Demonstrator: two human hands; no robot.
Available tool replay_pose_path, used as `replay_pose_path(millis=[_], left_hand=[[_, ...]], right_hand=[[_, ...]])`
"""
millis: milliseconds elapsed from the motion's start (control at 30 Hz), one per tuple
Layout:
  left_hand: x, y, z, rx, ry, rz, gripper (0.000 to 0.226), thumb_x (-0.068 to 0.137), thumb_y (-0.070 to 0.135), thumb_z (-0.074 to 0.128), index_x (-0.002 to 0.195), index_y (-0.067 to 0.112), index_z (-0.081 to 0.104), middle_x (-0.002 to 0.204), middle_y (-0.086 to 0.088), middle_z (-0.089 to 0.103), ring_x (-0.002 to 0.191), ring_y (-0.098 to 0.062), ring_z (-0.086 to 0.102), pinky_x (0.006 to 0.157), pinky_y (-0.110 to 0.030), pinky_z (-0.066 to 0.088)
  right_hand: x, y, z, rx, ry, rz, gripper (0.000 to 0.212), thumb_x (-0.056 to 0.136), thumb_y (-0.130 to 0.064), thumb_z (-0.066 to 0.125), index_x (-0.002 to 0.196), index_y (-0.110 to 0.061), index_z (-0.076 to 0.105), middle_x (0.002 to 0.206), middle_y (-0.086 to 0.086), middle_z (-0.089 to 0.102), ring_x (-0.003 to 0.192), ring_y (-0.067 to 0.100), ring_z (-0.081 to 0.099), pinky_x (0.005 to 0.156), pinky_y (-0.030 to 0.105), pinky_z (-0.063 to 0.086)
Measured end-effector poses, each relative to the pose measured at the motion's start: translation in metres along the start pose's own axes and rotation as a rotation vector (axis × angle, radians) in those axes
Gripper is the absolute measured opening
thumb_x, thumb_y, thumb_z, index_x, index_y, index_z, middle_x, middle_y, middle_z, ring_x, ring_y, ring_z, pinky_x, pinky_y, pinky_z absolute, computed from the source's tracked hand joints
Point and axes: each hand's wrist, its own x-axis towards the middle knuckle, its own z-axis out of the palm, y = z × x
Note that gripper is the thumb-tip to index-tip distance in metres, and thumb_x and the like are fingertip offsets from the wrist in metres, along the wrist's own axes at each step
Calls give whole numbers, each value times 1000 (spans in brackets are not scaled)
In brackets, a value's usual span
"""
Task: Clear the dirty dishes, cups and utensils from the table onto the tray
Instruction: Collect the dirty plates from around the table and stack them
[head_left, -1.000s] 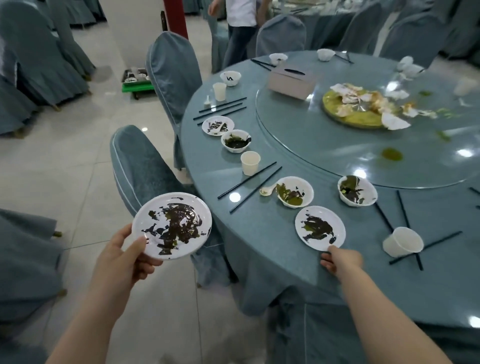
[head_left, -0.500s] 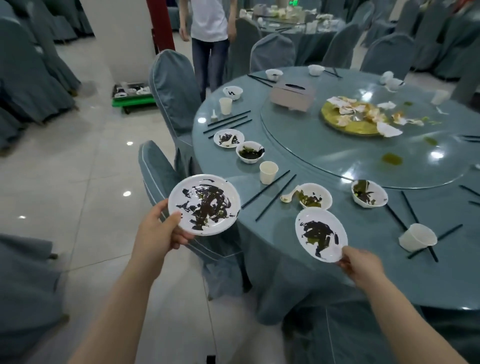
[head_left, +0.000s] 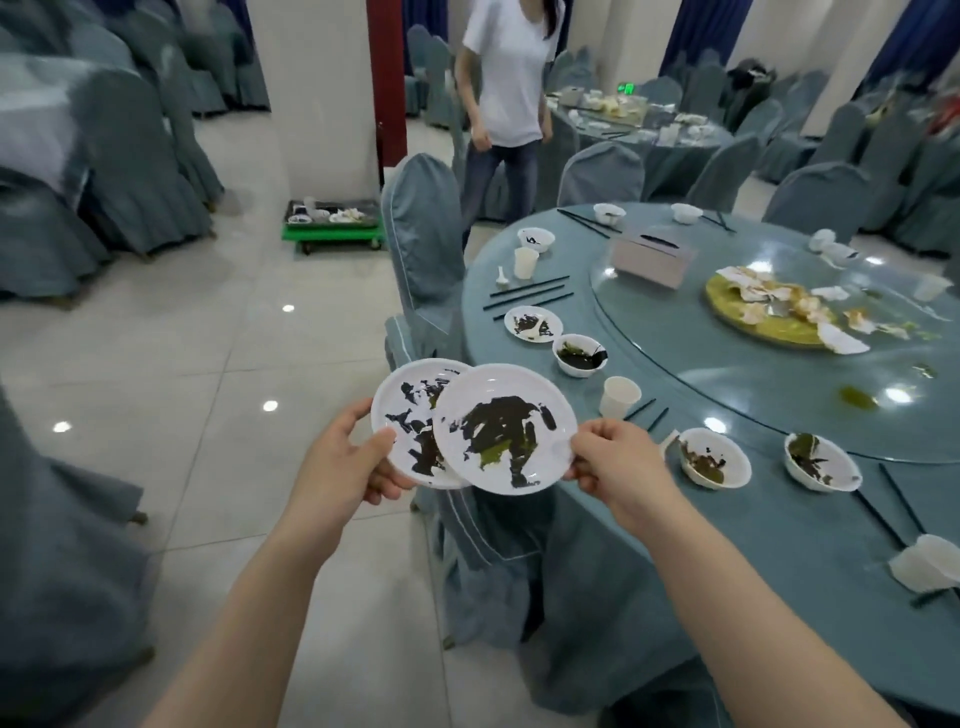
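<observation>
Since half a second ago the right hand (head_left: 615, 465) has lifted its dirty plate (head_left: 505, 427) off the surface and carried it over the plate (head_left: 410, 415) in the left hand (head_left: 343, 467); the two plates now overlap, the right one on top, in the air beside the table edge above a covered chair (head_left: 483, 561).

In the head view, the fingers of each hand are clamped on the rim of their own plate, thumb on top.

The round surface (head_left: 779, 545) has a blue-grey cloth and a glass turntable (head_left: 779, 358) with a yellow platter (head_left: 763, 312) of scraps and a tissue box (head_left: 652, 254). On the cloth lie a small dirty plate (head_left: 533, 323), dirty bowls (head_left: 579, 354) (head_left: 714, 464) (head_left: 822, 461), paper cups (head_left: 618, 396) (head_left: 524, 261) and black chopsticks (head_left: 530, 293).

The room is a banquet hall with a pale tiled floor (head_left: 208, 364) and many covered chairs. A green cart (head_left: 335, 226) with a tray of dishes stands by a white pillar (head_left: 324, 93). A person in a white shirt (head_left: 506, 73) stands behind the table.
</observation>
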Motion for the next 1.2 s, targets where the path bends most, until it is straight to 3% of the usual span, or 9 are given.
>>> replay_pose_path(millis=[200,400,567,900,1067,1200], left_hand=[[11,4,-48,-10,51,8,31,97,18,49,105,47,51,64,-18,69,47,-17,58,45,-23,44],[40,2,-88,-51,108,6,27,97,17,49,107,42,53,63,-18,69,45,-15,56,42,-21,43],[92,1,-129,-2,104,-30,30,98,21,48,110,49,52,68,-20,70,49,-19,60,45,-24,46],[237,17,-170,56,61,-106,27,100,29,42,117,50,48,77,-19,72,57,-23,65,49,-22,48],[297,15,-171,91,90,-76,35,95,16,46,105,50,51,67,-19,70,49,-21,60,44,-24,45],[346,14,-181,113,108,-38,37,93,12,48,102,47,52,60,-18,68,43,-18,56,41,-22,41]], right_hand=[[15,-19,79,77,-193,35,6,85,-2,56,89,-7,58,60,6,68,46,13,58,40,19,41],[47,-31,138,64,-292,30,8,87,-5,59,95,-7,57,72,6,71,52,14,62,49,23,46],[97,-45,190,84,-365,37,13,87,-5,63,99,-7,58,78,11,70,54,16,64,49,21,49],[229,-88,267,39,-345,-69,31,78,-1,71,104,-15,62,82,9,69,63,10,63,60,19,52],[272,-101,282,8,-320,-49,32,80,-4,71,109,-16,64,85,9,72,66,11,65,66,22,57],[300,-107,297,19,-285,-27,25,83,-8,69,107,-14,68,86,8,73,68,13,65,64,21,51]])
